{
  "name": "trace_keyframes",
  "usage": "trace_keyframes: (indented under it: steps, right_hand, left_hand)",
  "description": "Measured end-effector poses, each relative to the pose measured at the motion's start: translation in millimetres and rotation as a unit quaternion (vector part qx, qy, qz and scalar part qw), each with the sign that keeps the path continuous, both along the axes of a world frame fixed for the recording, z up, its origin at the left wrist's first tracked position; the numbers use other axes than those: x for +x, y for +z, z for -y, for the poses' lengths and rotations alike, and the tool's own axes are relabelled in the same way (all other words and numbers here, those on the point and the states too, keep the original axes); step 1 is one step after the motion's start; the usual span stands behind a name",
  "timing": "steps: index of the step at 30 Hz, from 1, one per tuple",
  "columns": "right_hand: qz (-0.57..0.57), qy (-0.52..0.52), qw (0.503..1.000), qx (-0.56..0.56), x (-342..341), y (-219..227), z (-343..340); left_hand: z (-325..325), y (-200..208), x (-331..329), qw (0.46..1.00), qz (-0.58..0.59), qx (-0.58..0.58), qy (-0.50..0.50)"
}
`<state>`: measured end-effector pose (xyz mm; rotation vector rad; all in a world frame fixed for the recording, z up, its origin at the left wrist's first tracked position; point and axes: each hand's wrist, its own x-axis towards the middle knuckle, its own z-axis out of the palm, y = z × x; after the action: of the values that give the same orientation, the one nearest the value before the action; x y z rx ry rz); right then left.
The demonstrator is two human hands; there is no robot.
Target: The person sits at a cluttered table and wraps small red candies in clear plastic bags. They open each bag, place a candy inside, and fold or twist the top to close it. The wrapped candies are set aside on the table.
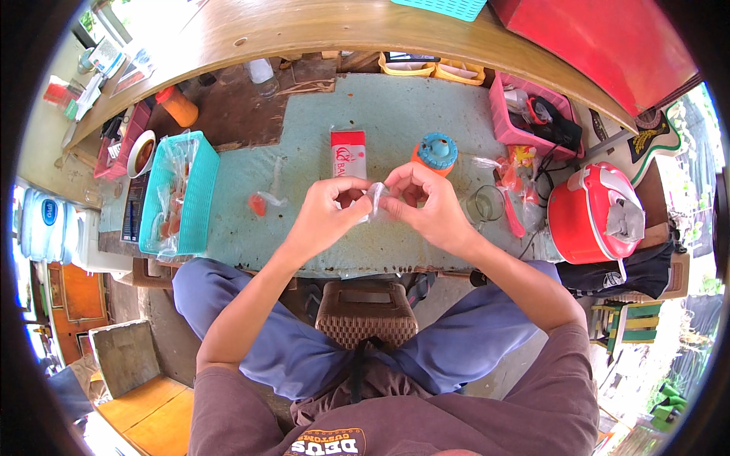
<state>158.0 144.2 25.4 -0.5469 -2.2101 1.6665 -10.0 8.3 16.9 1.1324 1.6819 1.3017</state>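
Together, both hands [332, 209] [430, 204] pinching plastic [376, 199], lettered red-white packet [348, 156] beyond

The left hand [328, 211] and right hand [432, 204] pinch clear plastic [376, 196] on the near side of the red-and-white packet [348, 152]; right of the packet stands a blue-topped orange container [436, 151]; well left of the packet, a turquoise basket [199, 199]; well right, a red cooler [584, 216].

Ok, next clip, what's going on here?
The person's left hand and right hand pinch a small piece of clear plastic between them, above the table. A red-and-white packet lies just beyond, near a blue-topped orange container. To the left, a turquoise basket holds clear plastic bags.
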Motion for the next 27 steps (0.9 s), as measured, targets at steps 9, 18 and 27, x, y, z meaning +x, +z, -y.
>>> trace_keyframes:
  steps: [9, 18, 27]
  right_hand:
    - [-0.047, 0.000, 0.999, -0.008, -2.0, -1.7, -0.9]
    - [-0.026, 0.029, 0.999, 0.001, 0.5, 4.3, -0.6]
    - [-0.017, 0.061, 0.998, 0.003, 0.0, 2.3, 5.0]
  left_hand:
    - [0.9, 6.4, -10.9, 0.956, 0.290, 0.011, -0.034]
    - [1.9, 12.0, -6.4, 0.968, 0.241, -0.006, -0.074]
    - [4.0, 11.9, -6.3, 0.996, -0.044, -0.024, -0.074]
